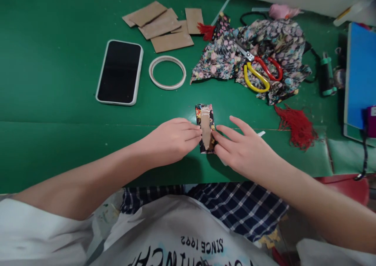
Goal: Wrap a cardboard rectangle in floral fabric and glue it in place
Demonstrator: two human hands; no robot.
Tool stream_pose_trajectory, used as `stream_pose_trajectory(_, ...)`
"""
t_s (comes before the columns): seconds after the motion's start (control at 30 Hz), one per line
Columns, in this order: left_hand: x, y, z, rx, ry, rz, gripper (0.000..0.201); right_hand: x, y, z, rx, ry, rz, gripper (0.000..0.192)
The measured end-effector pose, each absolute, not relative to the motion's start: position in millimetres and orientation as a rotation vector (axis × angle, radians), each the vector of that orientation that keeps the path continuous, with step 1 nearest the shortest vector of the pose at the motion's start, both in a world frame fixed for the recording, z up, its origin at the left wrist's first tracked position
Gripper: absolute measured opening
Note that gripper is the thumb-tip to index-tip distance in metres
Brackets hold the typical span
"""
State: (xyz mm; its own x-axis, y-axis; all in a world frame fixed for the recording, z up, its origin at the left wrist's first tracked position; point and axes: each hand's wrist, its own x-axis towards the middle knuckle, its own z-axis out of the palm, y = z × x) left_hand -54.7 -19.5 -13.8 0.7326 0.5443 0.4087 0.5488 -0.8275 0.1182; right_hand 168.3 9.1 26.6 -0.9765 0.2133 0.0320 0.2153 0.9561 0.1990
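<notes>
A small cardboard piece (206, 131) edged with folded-over dark floral fabric lies near the table's front edge. Its bare brown middle shows, with shiny streaks on it. My left hand (180, 138) presses its closed fingertips against the left edge of the piece. On the other side, my right hand (241, 146) pinches the right edge with thumb and lower fingers, one finger raised and apart. A pale stick-like thing (261, 133) pokes out from behind the right hand; most of it is hidden.
Behind my hands are a tape roll (167, 87), a phone (120, 72) and several cardboard rectangles (173, 42). Red-and-yellow scissors (257, 80) rest on crumpled floral fabric (214, 64). To the right lie a red tassel (299, 129), a green-and-black tool (326, 74) and a blue board (360, 74).
</notes>
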Motion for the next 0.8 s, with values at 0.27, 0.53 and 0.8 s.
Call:
stream_pose_trajectory(0.27, -53.1, -19.1, -15.2, -2.889, -0.924, -0.723, 0.03, 168.1, 12.2, 29.3, -0.402, -3.101, -0.177, 0.018)
stream_pose_trajectory(0.53, -50.1, -19.4, -16.2, -2.859, -0.997, -0.727, 0.03, 169.2, 20.4, 21.8, -0.506, -3.108, -0.017, 0.014)
stream_pose_trajectory(0.8, -50.3, -18.6, -16.7, -2.871, -1.003, -0.755, 0.029, 181.9, 27.3, 43.8, -0.66, -2.872, 0.24, 0.007)
